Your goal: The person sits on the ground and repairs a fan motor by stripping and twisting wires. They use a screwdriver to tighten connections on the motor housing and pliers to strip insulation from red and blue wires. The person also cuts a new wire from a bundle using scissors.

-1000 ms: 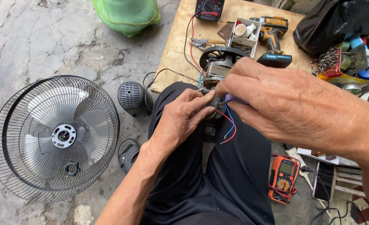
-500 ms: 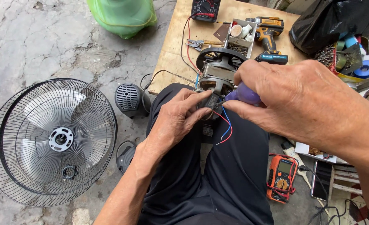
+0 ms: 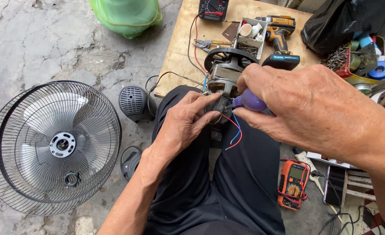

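A fan motor (image 3: 224, 75) with a black ring frame rests at my knees against the wooden board (image 3: 183, 52). My left hand (image 3: 186, 122) pinches a small black part (image 3: 220, 105) under the motor, where red and blue wires (image 3: 234, 132) hang loose. My right hand (image 3: 299, 106) grips a purple-handled tool (image 3: 250, 100), its tip pointed at that black part.
A fan guard with blades (image 3: 49, 146) lies on the concrete at left, a grey motor cover (image 3: 134, 102) beside it. On the board sit a cordless drill (image 3: 280, 37), pliers (image 3: 205, 43) and a multimeter (image 3: 213, 8). An orange meter (image 3: 292, 182) lies right of my leg.
My right hand has shifted up and right, uncovering the purple handle. The view has moved closer to the motor; my left hand stays on the black part.
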